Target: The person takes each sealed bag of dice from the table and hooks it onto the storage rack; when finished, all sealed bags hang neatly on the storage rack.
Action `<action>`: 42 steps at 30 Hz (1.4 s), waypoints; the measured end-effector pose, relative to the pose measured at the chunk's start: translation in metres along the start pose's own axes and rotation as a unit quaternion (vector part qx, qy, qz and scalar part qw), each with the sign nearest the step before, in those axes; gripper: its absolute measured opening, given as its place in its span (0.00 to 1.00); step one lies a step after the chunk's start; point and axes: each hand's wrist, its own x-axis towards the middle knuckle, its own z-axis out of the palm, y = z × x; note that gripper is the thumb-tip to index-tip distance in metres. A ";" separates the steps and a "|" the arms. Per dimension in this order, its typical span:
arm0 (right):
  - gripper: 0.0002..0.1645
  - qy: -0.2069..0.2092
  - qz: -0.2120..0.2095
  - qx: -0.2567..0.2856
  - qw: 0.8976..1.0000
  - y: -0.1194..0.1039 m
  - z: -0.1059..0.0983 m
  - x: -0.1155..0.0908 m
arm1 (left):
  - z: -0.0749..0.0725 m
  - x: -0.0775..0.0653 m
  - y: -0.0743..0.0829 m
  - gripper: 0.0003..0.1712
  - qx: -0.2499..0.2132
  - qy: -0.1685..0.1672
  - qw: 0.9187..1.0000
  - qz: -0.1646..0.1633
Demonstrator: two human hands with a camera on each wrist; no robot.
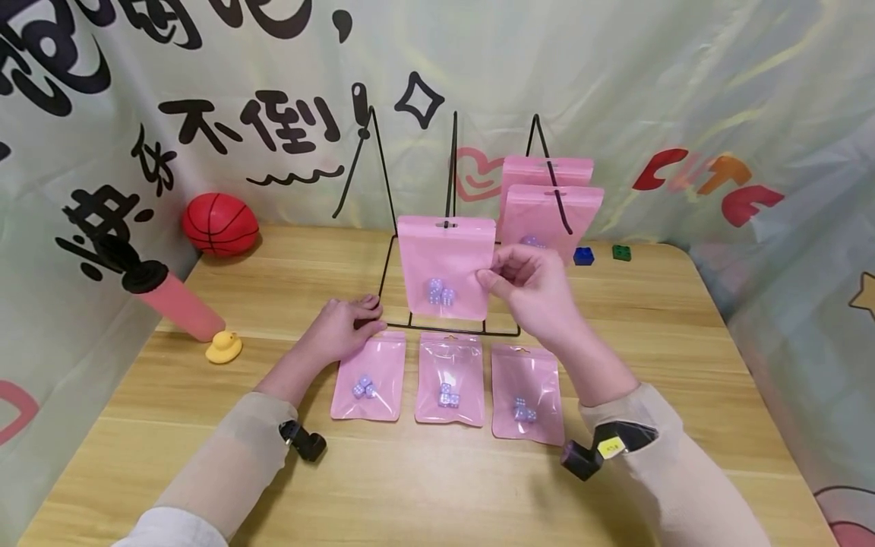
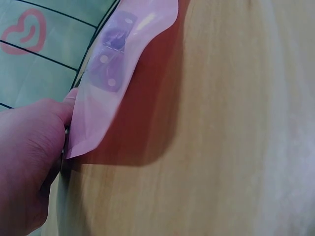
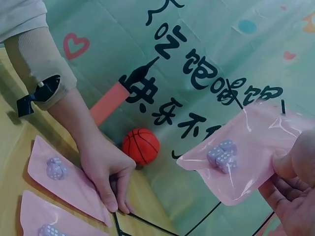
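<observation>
My right hand (image 1: pixel 536 292) pinches the lower right edge of a pink zip pouch (image 1: pixel 444 247) with dice inside. The pouch stands upright, its top hole at the middle prong of a black wire display rack (image 1: pixel 424 327); whether the prong passes through is hard to tell. My left hand (image 3: pixel 106 167) holds the rack's front left base corner between thumb and fingers. Two more pink pouches (image 1: pixel 555 213) hang on the right prong, one behind the other. Before the rack lie a left pouch (image 1: pixel 379 357), a middle pouch (image 1: pixel 451 365) and a right pouch (image 1: pixel 522 376), each with dice.
On the left are a red toy basketball (image 1: pixel 220 224), a pink cylinder with a black top (image 1: pixel 181 304) and a yellow duck (image 1: pixel 224 347). A blue brick (image 1: pixel 584 256) and a green brick (image 1: pixel 621 252) sit at the back right. A printed curtain (image 1: pixel 615 91) hangs behind the table.
</observation>
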 end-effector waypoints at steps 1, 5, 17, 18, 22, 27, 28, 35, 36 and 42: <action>0.03 0.004 0.002 -0.001 1.000 0.001 0.001 0.002 | 0.000 0.000 0.000 0.23 -0.001 0.000 1.000 0.000; 0.03 0.029 -0.006 0.000 1.000 0.004 0.004 0.008 | -0.001 -0.001 0.001 0.23 -0.003 0.000 1.000 -0.002; 0.05 0.161 -0.132 -0.111 0.972 0.009 0.022 0.032 | 0.001 -0.001 -0.001 0.22 -0.003 0.006 1.000 0.010; 0.05 0.168 -0.139 -0.118 0.969 0.009 0.023 0.034 | 0.001 -0.001 -0.001 0.22 -0.003 0.006 1.000 0.010; 0.06 0.195 -0.170 -0.154 0.953 0.011 0.026 0.042 | 0.001 -0.001 0.000 0.22 -0.002 0.005 1.000 0.010; 0.07 0.214 -0.183 -0.174 0.944 0.012 0.028 0.051 | 0.002 -0.001 0.000 0.22 -0.001 0.007 1.000 0.015; 0.07 0.215 -0.180 -0.175 0.944 0.012 0.028 0.052 | 0.002 -0.001 0.000 0.21 -0.001 0.007 1.000 0.015; 0.08 0.213 -0.155 -0.178 0.948 0.013 0.025 0.055 | 0.002 -0.001 0.000 0.22 -0.004 0.006 1.000 0.015; 0.08 0.210 -0.154 -0.180 0.949 0.014 0.025 0.054 | 0.002 -0.001 0.000 0.22 -0.003 0.006 1.000 0.014; 0.07 0.197 -0.167 -0.195 0.946 0.018 0.020 0.041 | 0.000 -0.001 0.000 0.22 -0.005 0.006 1.000 0.011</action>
